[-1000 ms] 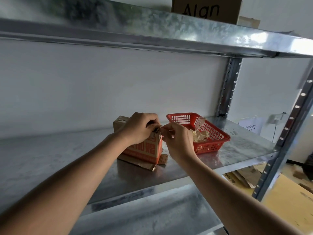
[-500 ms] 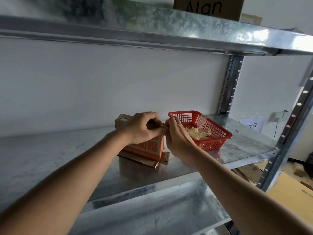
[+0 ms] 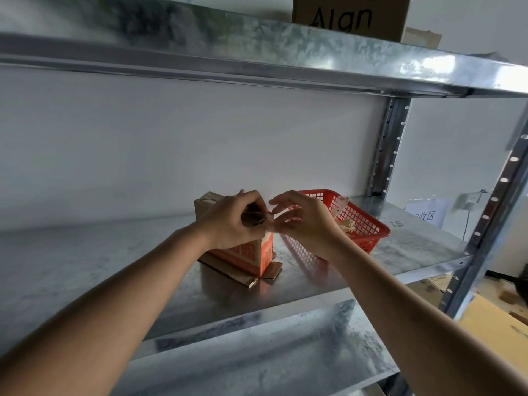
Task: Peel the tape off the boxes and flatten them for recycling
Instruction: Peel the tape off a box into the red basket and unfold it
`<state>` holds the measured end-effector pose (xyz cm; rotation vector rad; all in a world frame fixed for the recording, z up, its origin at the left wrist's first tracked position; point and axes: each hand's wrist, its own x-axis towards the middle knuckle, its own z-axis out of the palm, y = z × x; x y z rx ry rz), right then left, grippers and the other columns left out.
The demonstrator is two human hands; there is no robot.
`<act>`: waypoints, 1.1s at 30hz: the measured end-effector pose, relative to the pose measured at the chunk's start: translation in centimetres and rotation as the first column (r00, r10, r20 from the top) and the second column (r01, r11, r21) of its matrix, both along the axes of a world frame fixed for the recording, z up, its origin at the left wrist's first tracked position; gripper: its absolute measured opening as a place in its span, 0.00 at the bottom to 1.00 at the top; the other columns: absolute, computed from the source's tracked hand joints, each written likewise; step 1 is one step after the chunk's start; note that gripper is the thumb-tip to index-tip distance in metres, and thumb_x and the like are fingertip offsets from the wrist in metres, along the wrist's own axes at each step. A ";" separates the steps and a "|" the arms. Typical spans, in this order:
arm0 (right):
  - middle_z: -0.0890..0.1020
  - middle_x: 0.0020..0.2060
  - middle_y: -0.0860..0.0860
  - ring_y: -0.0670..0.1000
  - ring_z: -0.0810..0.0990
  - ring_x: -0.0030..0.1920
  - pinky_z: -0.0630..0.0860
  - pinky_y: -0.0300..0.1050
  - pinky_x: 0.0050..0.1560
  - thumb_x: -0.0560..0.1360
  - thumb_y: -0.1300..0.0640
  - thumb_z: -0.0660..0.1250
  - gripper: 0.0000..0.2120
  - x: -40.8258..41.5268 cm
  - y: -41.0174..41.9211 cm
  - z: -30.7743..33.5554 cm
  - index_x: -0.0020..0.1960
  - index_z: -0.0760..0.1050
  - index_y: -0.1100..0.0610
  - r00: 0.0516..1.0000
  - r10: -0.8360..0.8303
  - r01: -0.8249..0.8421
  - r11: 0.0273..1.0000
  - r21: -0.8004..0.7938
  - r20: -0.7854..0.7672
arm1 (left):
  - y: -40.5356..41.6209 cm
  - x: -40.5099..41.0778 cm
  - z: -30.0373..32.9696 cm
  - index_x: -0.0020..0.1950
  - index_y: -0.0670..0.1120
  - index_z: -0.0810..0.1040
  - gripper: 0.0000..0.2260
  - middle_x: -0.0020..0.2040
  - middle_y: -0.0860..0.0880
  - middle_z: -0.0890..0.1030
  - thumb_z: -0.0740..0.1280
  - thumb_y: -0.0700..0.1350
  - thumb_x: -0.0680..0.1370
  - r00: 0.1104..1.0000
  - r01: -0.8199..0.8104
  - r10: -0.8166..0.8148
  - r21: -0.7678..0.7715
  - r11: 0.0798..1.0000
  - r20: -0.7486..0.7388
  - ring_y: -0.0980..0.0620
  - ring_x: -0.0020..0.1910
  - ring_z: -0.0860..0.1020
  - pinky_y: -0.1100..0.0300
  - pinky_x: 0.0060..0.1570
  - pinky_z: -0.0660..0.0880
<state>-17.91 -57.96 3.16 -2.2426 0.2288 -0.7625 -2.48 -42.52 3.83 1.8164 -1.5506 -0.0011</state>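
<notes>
Where both hands pinched together a moment ago, right hand (image 3: 307, 224) has now spread its fingers, holding nothing clear, left hand (image 3: 237, 221) still curled on box (image 3: 245, 254) top mid-shelf (image 3: 114, 252), tape strip likely freed, red basket (image 3: 368, 224) next

Two hands (image 3: 234, 221) (image 3: 305, 224), two boxes (image 3: 243, 252) (image 3: 350, 17), one basket (image 3: 368, 227).

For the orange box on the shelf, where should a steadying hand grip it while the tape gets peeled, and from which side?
Best guess: grip the orange box at its top edge, coming from its left, where the left hand already sits. It stands upright with its bottom flaps splayed on the shelf, so it may tip. The red basket and right hand crowd its right side.
</notes>
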 end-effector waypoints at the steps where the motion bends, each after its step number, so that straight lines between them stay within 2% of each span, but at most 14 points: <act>1: 0.86 0.50 0.45 0.40 0.86 0.44 0.85 0.42 0.47 0.68 0.56 0.83 0.17 0.0 0.1 -0.2 0.55 0.84 0.48 1.000 -0.031 0.031 0.998 -0.048 0.006 | 0.1 -0.1 0.0 0.53 0.56 0.79 0.13 0.50 0.57 0.83 0.74 0.59 0.74 1.000 0.005 -0.006 -0.011 1.000 -0.002 0.56 0.55 0.81 0.47 0.59 0.79; 4: 0.87 0.46 0.46 0.43 0.85 0.45 0.83 0.43 0.50 0.69 0.56 0.81 0.10 0.4 0.4 0.0 0.49 0.88 0.50 0.989 -0.117 0.137 0.957 -0.255 0.091 | 0.3 -0.1 -0.1 0.53 0.56 0.78 0.11 0.49 0.59 0.82 0.75 0.55 0.73 1.000 -0.002 0.002 -0.013 1.000 0.007 0.57 0.54 0.81 0.48 0.57 0.79; 7: 0.85 0.48 0.47 0.47 0.83 0.48 0.82 0.47 0.50 0.75 0.60 0.76 0.04 0.4 0.7 0.9 0.48 0.87 0.52 0.989 -0.114 0.147 0.866 -0.478 0.097 | 0.2 0.1 -0.1 0.52 0.60 0.77 0.11 0.49 0.60 0.81 0.73 0.54 0.72 0.999 -0.045 0.045 0.021 0.999 0.015 0.60 0.53 0.79 0.47 0.58 0.79; 9: 0.85 0.55 0.47 0.48 0.83 0.54 0.82 0.46 0.53 0.78 0.62 0.72 0.06 0.2 0.8 1.6 0.48 0.85 0.53 0.990 -0.106 0.140 0.813 -0.566 0.093 | 0.1 0.1 -0.1 0.51 0.60 0.76 0.11 0.46 0.59 0.81 0.71 0.53 0.70 0.999 -0.045 0.044 0.022 0.999 0.032 0.60 0.51 0.79 0.45 0.66 0.74; 11: 0.85 0.58 0.49 0.51 0.85 0.55 0.83 0.46 0.52 0.81 0.62 0.69 0.05 0.2 1.1 2.0 0.50 0.81 0.54 0.991 -0.080 0.125 0.812 -0.570 0.104 | -0.1 -0.2 -0.2 0.52 0.56 0.76 0.12 0.41 0.58 0.80 0.70 0.50 0.70 0.999 -0.006 0.006 0.011 1.000 0.042 0.59 0.47 0.80 0.43 0.78 0.61; 13: 0.85 0.56 0.51 0.53 0.86 0.49 0.84 0.51 0.45 0.83 0.61 0.65 0.04 0.4 1.5 2.1 0.53 0.76 0.54 0.992 -0.089 0.124 0.856 -0.502 0.093 | -0.4 -0.7 -0.2 0.55 0.53 0.77 0.14 0.45 0.59 0.82 0.69 0.46 0.70 0.999 0.035 -0.035 0.019 0.999 0.000 0.62 0.50 0.80 0.42 0.81 0.53; 16: 0.85 0.53 0.51 0.50 0.85 0.43 0.84 0.52 0.41 0.83 0.59 0.66 0.05 0.9 1.4 2.1 0.52 0.73 0.49 0.982 -0.172 0.187 0.924 -0.334 0.076 | -0.5 -1.4 0.1 0.58 0.50 0.77 0.16 0.52 0.58 0.83 0.68 0.45 0.70 0.992 0.073 -0.071 0.013 0.997 -0.108 0.66 0.56 0.78 0.37 0.78 0.56; 19: 0.84 0.55 0.47 0.43 0.84 0.43 0.81 0.40 0.36 0.82 0.56 0.69 0.07 1.6 1.3 2.1 0.49 0.74 0.45 0.976 -0.206 0.217 0.955 -0.203 0.071 | -0.5 -1.8 0.0 0.65 0.49 0.73 0.21 0.58 0.55 0.82 0.68 0.46 0.72 0.982 0.064 -0.059 0.018 0.998 -0.179 0.67 0.62 0.76 0.38 0.79 0.55; 20: 0.84 0.56 0.46 0.43 0.83 0.46 0.79 0.37 0.37 0.81 0.56 0.69 0.07 1.8 1.2 2.1 0.48 0.75 0.45 0.975 -0.206 0.218 0.959 -0.183 0.079 | -0.6 -1.8 -0.2 0.69 0.51 0.70 0.24 0.64 0.55 0.79 0.68 0.47 0.73 0.986 0.030 -0.024 0.032 0.999 -0.167 0.66 0.69 0.70 0.40 0.80 0.52; 22: 0.84 0.54 0.43 0.44 0.83 0.50 0.79 0.38 0.43 0.80 0.57 0.69 0.07 2.4 1.2 2.0 0.47 0.76 0.46 0.971 -0.227 0.235 0.962 -0.136 0.076 | -0.9 -1.7 -0.7 0.77 0.52 0.61 0.33 0.78 0.50 0.65 0.68 0.54 0.74 0.993 -0.086 0.089 0.037 0.996 -0.073 0.59 0.79 0.54 0.43 0.81 0.49; 25: 0.86 0.44 0.42 0.42 0.85 0.46 0.82 0.41 0.42 0.79 0.59 0.70 0.07 3.2 1.0 1.3 0.46 0.77 0.48 0.964 -0.263 0.264 0.965 0.004 0.043 | -1.5 -1.5 -1.1 0.83 0.49 0.45 0.52 0.78 0.53 0.48 0.64 0.75 0.71 0.960 -0.281 0.280 0.036 0.959 0.016 0.53 0.79 0.45 0.48 0.77 0.51; 27: 0.88 0.40 0.47 0.44 0.87 0.39 0.85 0.45 0.38 0.79 0.60 0.70 0.05 3.6 1.1 0.7 0.47 0.78 0.52 0.969 -0.246 0.237 0.954 0.181 0.029 | -1.5 -1.0 -1.2 0.81 0.45 0.47 0.54 0.74 0.51 0.49 0.66 0.76 0.70 0.909 -0.414 0.411 0.040 0.909 0.071 0.48 0.75 0.48 0.51 0.74 0.55; 29: 0.88 0.38 0.50 0.47 0.88 0.37 0.86 0.47 0.38 0.80 0.61 0.70 0.03 3.9 1.3 0.2 0.50 0.78 0.55 0.973 -0.227 0.202 0.915 0.348 0.031 | -1.0 -0.3 -1.1 0.75 0.42 0.57 0.48 0.67 0.47 0.57 0.67 0.75 0.70 0.862 -0.502 0.491 0.080 0.861 0.124 0.43 0.70 0.57 0.52 0.70 0.60; 33: 0.88 0.39 0.58 0.56 0.88 0.38 0.86 0.51 0.40 0.82 0.63 0.67 0.03 4.9 2.9 -0.2 0.55 0.75 0.61 0.989 -0.136 0.061 0.747 0.662 0.062 | -0.2 0.1 -0.2 0.71 0.43 0.66 0.40 0.62 0.44 0.66 0.66 0.72 0.73 0.849 -0.528 0.514 0.205 0.824 0.119 0.42 0.65 0.68 0.49 0.63 0.72</act>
